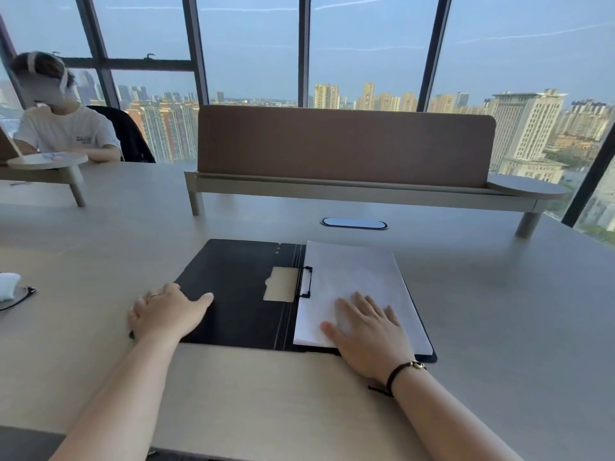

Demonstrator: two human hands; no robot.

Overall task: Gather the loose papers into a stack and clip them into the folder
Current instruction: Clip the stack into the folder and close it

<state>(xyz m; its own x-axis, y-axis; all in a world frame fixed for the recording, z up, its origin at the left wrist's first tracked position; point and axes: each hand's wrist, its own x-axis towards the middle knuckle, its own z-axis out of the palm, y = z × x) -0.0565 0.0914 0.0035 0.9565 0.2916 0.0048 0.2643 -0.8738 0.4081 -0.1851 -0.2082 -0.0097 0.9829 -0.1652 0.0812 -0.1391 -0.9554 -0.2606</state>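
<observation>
A black folder (239,281) lies open on the desk in front of me. A stack of white papers (352,277) rests on its right half, with its left edge under the black clip (305,281) by the spine. My right hand (369,331) lies flat on the near part of the papers, fingers spread. My left hand (166,311) rests on the folder's left edge, thumb lying on the black cover and fingers curled at the rim; whether it grips the cover is unclear.
A raised shelf with a brown divider panel (342,144) crosses the desk behind the folder, with an oval cable port (354,223) in front of it. Glasses and a white cloth (10,291) lie at far left. Another person (63,124) sits at back left.
</observation>
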